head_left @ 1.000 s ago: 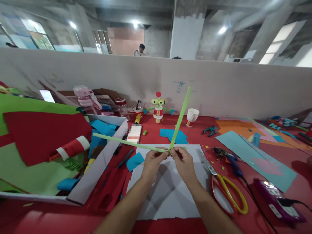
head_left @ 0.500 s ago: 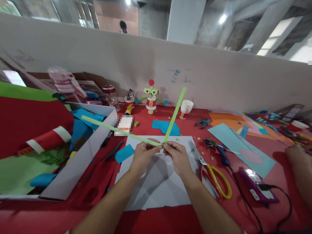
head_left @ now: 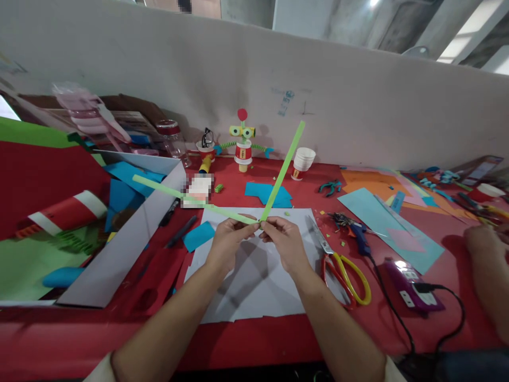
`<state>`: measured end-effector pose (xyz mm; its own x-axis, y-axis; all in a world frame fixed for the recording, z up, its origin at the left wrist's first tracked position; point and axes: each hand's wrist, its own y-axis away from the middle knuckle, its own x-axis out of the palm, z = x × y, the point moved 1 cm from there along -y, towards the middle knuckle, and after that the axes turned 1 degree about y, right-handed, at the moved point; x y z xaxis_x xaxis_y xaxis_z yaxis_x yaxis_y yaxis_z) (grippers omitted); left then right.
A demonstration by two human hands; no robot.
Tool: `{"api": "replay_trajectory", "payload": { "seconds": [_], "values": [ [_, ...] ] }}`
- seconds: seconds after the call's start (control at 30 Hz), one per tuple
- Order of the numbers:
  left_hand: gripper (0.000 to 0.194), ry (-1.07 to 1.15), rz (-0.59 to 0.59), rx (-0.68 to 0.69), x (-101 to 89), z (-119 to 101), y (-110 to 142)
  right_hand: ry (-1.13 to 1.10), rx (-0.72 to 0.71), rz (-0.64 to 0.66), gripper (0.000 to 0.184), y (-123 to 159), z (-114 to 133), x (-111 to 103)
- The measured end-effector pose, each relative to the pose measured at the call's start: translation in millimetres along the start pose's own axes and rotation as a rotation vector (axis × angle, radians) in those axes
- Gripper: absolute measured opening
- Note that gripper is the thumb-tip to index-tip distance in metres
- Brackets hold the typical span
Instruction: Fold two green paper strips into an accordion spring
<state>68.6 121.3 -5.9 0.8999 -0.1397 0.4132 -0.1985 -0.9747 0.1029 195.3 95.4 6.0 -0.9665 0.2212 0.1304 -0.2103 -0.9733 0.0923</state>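
Observation:
My left hand (head_left: 233,239) and my right hand (head_left: 281,237) meet fingertip to fingertip above white paper (head_left: 254,286). Between them they pinch the joined ends of two light green paper strips. One paper strip (head_left: 170,190) reaches out to the left past my left hand. The other paper strip (head_left: 284,172) rises up and to the right from the fingertips. The small join is mostly covered by my thumbs and fingers. Large scissors (head_left: 345,276) with red and yellow handles lie to the right of my right hand.
A paper-cup figure (head_left: 243,151) and stacked paper cups (head_left: 304,162) stand by the wall. On the left is a white box (head_left: 135,249) of craft pieces. At right lie a glue gun (head_left: 360,239), pliers (head_left: 330,187), a purple device (head_left: 413,292) and another person's arm (head_left: 487,265).
The view has tilted down and shifted to the right. Another person's arm has come into sight at the right edge. Both my hands keep the same pinch on the strips.

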Motion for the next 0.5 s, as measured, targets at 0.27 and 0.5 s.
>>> {"api": "replay_trajectory", "payload": {
  "seconds": [0.27,0.5],
  "values": [
    [0.01,-0.036,0.043,-0.007,-5.2,2.8,-5.6,-0.036,0.021,-0.028,0.013,-1.8,-1.2,-2.1],
    [0.019,0.062,0.011,-0.05,-3.0,0.7,-3.8,-0.069,0.025,-0.014,0.013,-2.0,-5.1,1.0]
  ]
}}
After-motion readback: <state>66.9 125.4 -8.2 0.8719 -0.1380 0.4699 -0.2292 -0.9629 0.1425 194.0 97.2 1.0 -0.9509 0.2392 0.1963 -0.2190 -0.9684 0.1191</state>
